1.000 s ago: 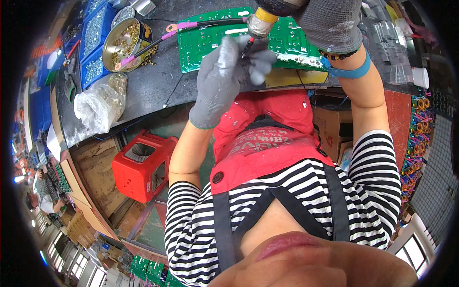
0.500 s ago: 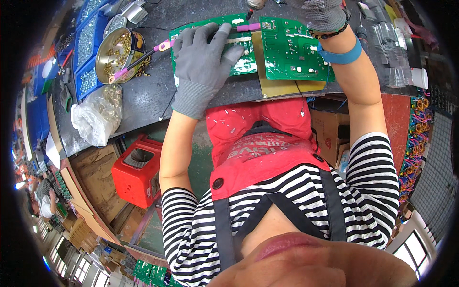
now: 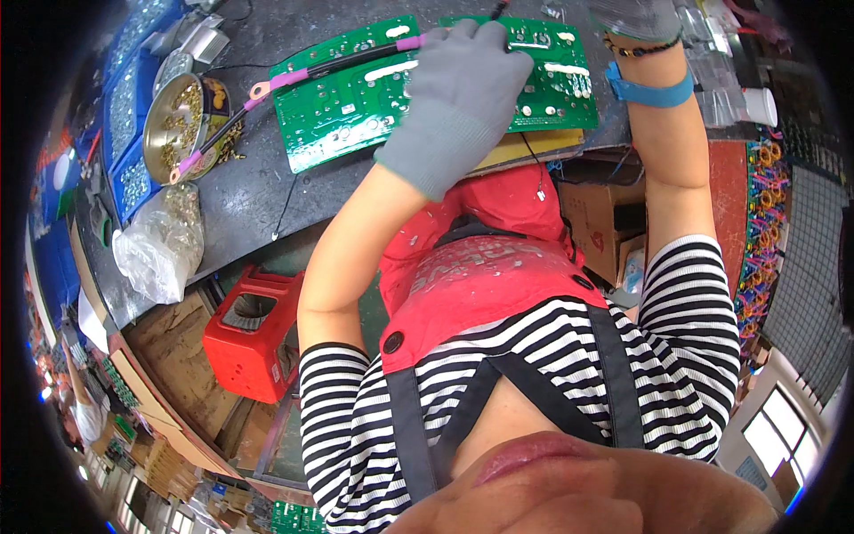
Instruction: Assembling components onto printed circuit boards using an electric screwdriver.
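My left hand (image 3: 464,93), in a grey glove, lies across the facing edges of two green circuit boards, with its fingers curled. A black cable (image 3: 360,58) with pink sleeves runs over the left circuit board (image 3: 334,120) and disappears under those fingers, which close around its end. The right circuit board (image 3: 556,76) is partly covered by the same hand. Just beyond my fingertips, the tip of a dark rod (image 3: 500,9) shows at the upper edge. My right hand (image 3: 636,16), gloved in grey, is cut off by that edge, its fingers out of sight.
At left stand a metal bowl (image 3: 173,125) of brass-coloured parts, blue bins (image 3: 133,107) of small metal parts and a plastic bag (image 3: 160,249). A second cable end (image 3: 187,165) overhangs the bowl. Clear plastic cups and a white cup (image 3: 759,107) are at right. Below sits a red stool (image 3: 245,343).
My left hand has slid right from the left board to the gap between the boards, and its fingers have curled. My right hand has moved right, away from the right board. The view has shifted.
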{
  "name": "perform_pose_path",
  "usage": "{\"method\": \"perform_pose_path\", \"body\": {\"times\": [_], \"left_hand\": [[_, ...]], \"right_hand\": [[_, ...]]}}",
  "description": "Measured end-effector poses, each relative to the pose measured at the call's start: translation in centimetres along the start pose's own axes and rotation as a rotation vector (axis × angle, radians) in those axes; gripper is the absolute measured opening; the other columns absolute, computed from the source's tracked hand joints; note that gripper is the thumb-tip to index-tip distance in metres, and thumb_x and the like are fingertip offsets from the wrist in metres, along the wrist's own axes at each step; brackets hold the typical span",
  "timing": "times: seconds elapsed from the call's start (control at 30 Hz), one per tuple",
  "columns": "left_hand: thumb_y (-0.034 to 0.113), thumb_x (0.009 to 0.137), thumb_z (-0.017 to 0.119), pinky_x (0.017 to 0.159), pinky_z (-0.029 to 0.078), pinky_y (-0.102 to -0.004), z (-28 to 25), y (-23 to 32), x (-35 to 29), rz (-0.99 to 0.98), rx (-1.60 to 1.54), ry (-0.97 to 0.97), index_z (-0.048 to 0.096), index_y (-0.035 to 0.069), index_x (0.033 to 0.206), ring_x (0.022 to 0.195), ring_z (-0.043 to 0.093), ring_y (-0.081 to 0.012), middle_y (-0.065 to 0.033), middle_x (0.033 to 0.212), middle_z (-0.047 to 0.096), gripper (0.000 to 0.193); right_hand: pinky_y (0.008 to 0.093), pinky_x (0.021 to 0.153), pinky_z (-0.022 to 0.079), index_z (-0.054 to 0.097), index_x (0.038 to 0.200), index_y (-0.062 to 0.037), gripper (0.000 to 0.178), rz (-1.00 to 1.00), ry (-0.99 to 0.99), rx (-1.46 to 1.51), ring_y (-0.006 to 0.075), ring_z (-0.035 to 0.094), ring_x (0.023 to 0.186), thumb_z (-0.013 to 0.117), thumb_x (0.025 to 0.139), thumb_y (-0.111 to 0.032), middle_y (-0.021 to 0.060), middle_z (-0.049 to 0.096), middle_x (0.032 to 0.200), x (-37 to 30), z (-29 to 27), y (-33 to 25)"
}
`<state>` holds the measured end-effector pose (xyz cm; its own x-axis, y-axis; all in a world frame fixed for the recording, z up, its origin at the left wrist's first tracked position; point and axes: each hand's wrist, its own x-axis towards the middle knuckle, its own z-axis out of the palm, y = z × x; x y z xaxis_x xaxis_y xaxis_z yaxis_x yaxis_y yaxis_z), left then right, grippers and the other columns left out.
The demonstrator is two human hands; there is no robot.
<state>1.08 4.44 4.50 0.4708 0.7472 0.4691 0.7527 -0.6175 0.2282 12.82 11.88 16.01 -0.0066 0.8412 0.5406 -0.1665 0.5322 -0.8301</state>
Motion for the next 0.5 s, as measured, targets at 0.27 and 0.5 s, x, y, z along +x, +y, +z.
{"method": "perform_pose_path", "body": {"times": [0.27,0.5], "left_hand": [[0.02,0.08,0.067,0.078,0.052,-0.0491,-0.6,-1.0,2.4,-0.051,-0.23,-0.308,0.072,0.009,0.093,0.087,0.067,-0.0369,-0.0172,0.087,0.068,0.019],[0.019,0.082,0.063,0.065,0.055,-0.0497,-3.5,-0.3,3.2,0.177,0.022,-0.549,0.072,0.003,0.09,0.081,0.07,-0.0383,-0.0206,0.084,0.07,0.02]], "right_hand": [[0.0351,0.089,0.054,0.065,0.114,-0.0015,0.029,-0.47,-0.315,-0.788,0.029,0.065,0.106,0.063,0.086,0.0,0.0201,0.064,0.118,1.8,-10.4,3.9],[0.0324,0.083,0.056,0.063,0.109,0.007,0.031,0.124,-0.117,-0.051,0.0228,0.068,0.097,0.066,0.084,-0.011,0.018,0.067,0.11,1.6,-6.8,3.3]]}}
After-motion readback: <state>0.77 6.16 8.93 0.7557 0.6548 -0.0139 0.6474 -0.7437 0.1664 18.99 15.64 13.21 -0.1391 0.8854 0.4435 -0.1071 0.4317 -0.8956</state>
